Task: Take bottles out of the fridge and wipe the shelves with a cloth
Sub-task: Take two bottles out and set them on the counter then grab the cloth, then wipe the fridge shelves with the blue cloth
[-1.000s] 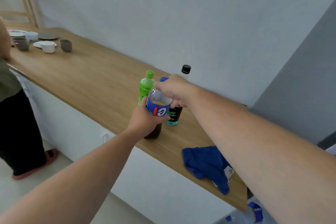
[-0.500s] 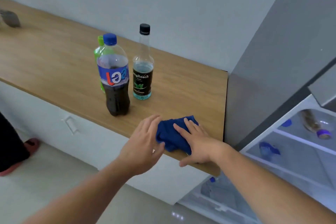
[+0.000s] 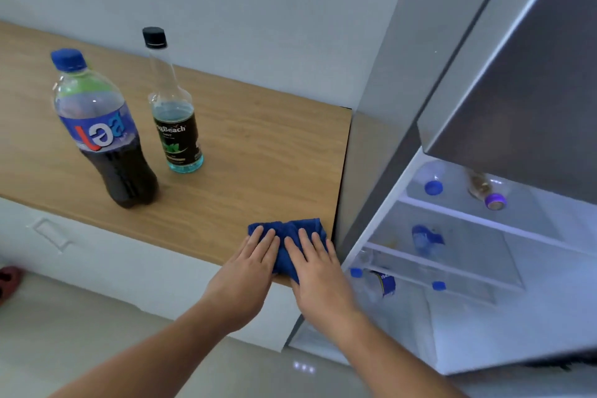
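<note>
A blue cloth [image 3: 288,229] lies bunched at the front right corner of the wooden counter [image 3: 258,152]. My left hand [image 3: 247,273] and my right hand [image 3: 318,275] rest flat on it side by side, fingers straight, and part of the cloth hangs over the edge between them. On the counter stand a dark cola bottle [image 3: 108,139] with a blue label and a clear bottle [image 3: 176,126] with a black cap. A green bottle [image 3: 80,87] is mostly hidden behind the cola. The open fridge [image 3: 468,268] on the right still holds several bottles [image 3: 424,239] on its glass shelves.
The grey fridge door [image 3: 517,74] hangs open above the shelves at the upper right. White drawers with a recessed handle [image 3: 51,233] sit under the counter. A red slipper [image 3: 9,281] shows at the left edge on the light floor.
One second ago both hands held the cola bottle on the counter. They let it go and came down onto the blue cloth, and my view swung right toward the fridge.
</note>
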Available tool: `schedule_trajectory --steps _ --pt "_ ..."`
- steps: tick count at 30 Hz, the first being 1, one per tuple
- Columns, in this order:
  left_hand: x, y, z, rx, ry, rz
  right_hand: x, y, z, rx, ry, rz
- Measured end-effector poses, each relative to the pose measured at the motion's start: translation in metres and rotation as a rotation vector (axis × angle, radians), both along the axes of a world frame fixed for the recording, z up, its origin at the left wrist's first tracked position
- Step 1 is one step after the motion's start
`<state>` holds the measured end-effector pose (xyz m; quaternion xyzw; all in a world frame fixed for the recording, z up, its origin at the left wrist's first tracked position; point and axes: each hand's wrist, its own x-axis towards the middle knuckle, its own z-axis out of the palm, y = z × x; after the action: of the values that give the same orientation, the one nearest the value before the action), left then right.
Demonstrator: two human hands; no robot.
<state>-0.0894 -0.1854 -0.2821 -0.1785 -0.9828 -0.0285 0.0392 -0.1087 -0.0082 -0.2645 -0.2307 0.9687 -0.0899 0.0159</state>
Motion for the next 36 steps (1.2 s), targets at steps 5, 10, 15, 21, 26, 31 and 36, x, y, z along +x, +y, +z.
schedule_trajectory --steps 5,10,15,21,26,31,36 --pt "0.019 0.018 0.0 -0.008 0.007 -0.045 0.024 0.018 -0.008 -0.054 -0.023 0.007" --pt "0.064 0.042 -0.003 0.043 0.141 -0.127 0.078 0.049 -0.01 -0.081 0.006 -0.008" --pt "0.076 0.114 0.0 0.055 0.104 -0.356 0.119 0.131 -0.013 -0.115 0.039 -0.158" --pt "-0.003 0.24 0.031 0.063 0.231 -0.393 0.056 0.251 -0.004 -0.114 0.223 -0.286" --pt "-0.105 0.311 -0.015 -0.06 0.19 -0.391 -0.048 0.325 -0.032 0.02 0.178 -0.37" --pt "-0.144 0.335 -0.062 -0.047 0.011 -0.39 -0.103 0.369 -0.071 0.241 -0.1 -0.279" --pt "-0.143 0.341 -0.1 0.02 -0.055 -0.396 -0.111 0.38 -0.079 0.184 -0.19 -0.343"
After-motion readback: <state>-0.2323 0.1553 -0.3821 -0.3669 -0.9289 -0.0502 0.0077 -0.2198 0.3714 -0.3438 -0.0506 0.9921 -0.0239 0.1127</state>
